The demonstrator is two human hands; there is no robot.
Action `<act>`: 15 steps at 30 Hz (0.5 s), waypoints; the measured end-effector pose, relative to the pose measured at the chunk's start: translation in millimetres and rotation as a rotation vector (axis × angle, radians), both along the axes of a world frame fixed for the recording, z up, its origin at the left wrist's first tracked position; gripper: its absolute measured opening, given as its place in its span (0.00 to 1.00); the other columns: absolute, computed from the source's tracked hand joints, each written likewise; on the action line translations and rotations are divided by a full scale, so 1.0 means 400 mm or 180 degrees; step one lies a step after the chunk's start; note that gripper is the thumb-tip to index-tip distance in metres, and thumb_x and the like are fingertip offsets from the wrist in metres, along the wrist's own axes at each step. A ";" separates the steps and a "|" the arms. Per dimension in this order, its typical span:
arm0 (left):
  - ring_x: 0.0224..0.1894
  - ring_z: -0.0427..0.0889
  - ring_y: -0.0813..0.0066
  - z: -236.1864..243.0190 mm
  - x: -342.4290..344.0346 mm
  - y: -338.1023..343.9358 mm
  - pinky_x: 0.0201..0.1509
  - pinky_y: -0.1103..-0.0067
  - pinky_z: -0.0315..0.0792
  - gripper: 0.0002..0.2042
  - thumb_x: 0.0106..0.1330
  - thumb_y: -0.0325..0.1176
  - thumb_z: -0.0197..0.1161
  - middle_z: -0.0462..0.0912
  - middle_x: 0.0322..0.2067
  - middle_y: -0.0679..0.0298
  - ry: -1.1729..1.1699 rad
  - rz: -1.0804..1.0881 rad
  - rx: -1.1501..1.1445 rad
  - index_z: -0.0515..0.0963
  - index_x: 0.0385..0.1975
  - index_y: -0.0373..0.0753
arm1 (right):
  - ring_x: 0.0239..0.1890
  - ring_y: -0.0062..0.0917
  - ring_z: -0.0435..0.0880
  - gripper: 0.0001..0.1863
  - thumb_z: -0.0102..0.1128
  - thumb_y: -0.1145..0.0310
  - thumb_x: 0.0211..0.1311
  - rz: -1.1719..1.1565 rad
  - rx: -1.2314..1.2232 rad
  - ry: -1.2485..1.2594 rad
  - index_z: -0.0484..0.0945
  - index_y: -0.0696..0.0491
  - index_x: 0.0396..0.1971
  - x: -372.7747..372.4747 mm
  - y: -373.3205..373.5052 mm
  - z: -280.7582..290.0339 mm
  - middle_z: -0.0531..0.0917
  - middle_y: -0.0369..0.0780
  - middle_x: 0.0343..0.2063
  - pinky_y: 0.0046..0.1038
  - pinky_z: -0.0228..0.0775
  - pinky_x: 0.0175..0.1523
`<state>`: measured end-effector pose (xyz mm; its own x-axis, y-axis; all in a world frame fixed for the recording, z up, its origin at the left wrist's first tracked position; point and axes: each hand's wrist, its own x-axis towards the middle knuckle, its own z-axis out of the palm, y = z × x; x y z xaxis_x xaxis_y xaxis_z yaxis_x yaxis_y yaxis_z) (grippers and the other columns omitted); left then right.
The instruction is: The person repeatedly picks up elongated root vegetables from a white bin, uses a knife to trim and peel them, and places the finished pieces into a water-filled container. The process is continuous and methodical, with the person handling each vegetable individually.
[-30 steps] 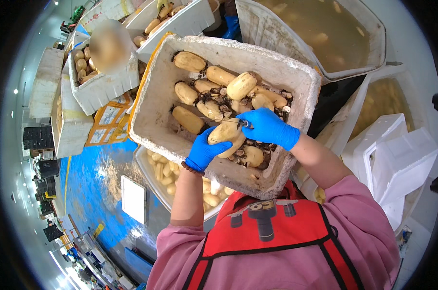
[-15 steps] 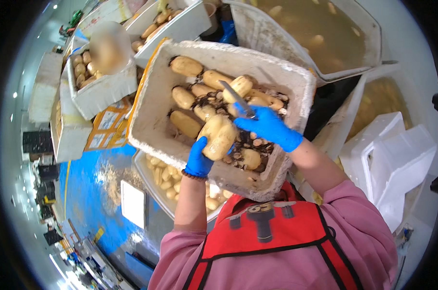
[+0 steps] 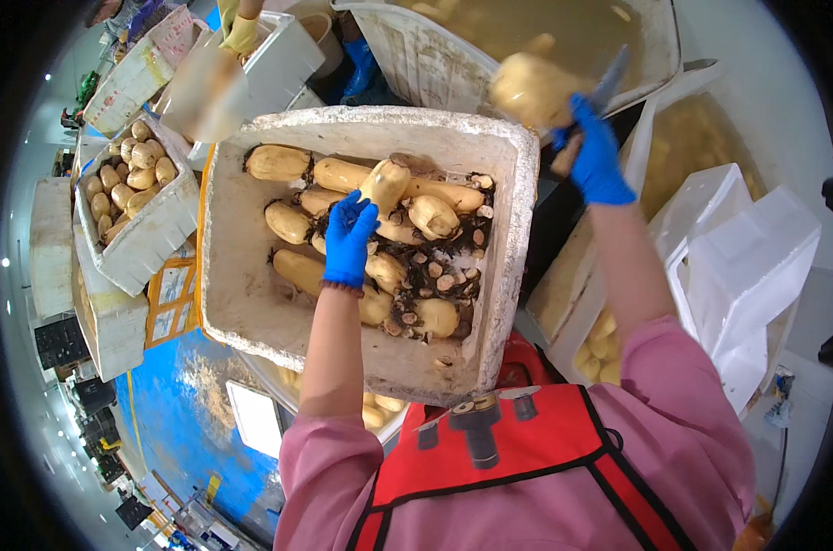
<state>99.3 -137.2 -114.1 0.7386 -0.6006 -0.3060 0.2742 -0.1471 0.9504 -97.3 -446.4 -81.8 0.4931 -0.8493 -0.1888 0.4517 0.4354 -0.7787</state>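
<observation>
The left hand point(image 3: 348, 241) is over a white foam box point(image 3: 251, 335), its fingers loosely bent and apart, just beside a pale root segment point(image 3: 385, 186). Other root segments point(image 3: 279, 163) lie around those fingers. Farther out, the right hand point(image 3: 602, 165) has its fingers clamped on a knife point(image 3: 611, 78). Just left of them is a blurred root point(image 3: 529, 90), perhaps touching them, before a tub point(image 3: 412, 60) of cloudy water.

From over the foam box point(image 3: 504, 275), the right hand point(image 3: 600, 163) has swung out toward the murky-water tub point(image 3: 407, 57), knife point(image 3: 611, 77) and all. The lotus root point(image 3: 531, 89) has gone from the left hand point(image 3: 349, 241) to beside the right, blurred; whether gripped, I can't tell. The left now reaches another lotus root point(image 3: 386, 184).
</observation>
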 end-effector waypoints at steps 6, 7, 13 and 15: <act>0.60 0.68 0.57 -0.196 0.067 -0.067 0.60 0.68 0.68 0.38 0.54 0.36 0.72 0.66 0.60 0.50 -0.2146 -0.0448 0.1946 0.59 0.63 0.35 | 0.25 0.22 0.77 0.23 0.69 0.57 0.52 -0.0326 -0.1271 0.1964 0.78 0.53 0.46 -0.058 -0.387 -0.284 0.81 0.39 0.27 0.24 0.69 0.27; 0.61 0.66 0.56 -0.182 0.065 -0.092 0.61 0.67 0.67 0.41 0.52 0.37 0.73 0.65 0.60 0.49 -0.2379 -0.0616 0.2118 0.57 0.64 0.35 | 0.30 0.26 0.79 0.25 0.69 0.55 0.52 -0.0217 -0.1460 0.2382 0.78 0.54 0.47 -0.053 -0.424 -0.327 0.82 0.41 0.31 0.26 0.71 0.33; 0.57 0.71 0.51 -0.208 0.108 -0.163 0.57 0.64 0.71 0.45 0.47 0.41 0.76 0.68 0.58 0.47 -0.2407 -0.0754 0.2551 0.58 0.64 0.38 | 0.49 0.44 0.78 0.34 0.64 0.44 0.49 0.0684 -0.2587 0.3972 0.78 0.59 0.46 0.025 -0.510 -0.429 0.80 0.53 0.46 0.38 0.70 0.53; 0.56 0.73 0.51 -0.170 0.118 -0.170 0.56 0.64 0.72 0.44 0.46 0.40 0.77 0.70 0.56 0.48 -0.2114 -0.1058 0.2708 0.60 0.64 0.38 | 0.49 0.44 0.78 0.33 0.64 0.45 0.50 0.0782 -0.2765 0.4259 0.78 0.58 0.46 0.040 -0.520 -0.457 0.80 0.52 0.46 0.38 0.70 0.53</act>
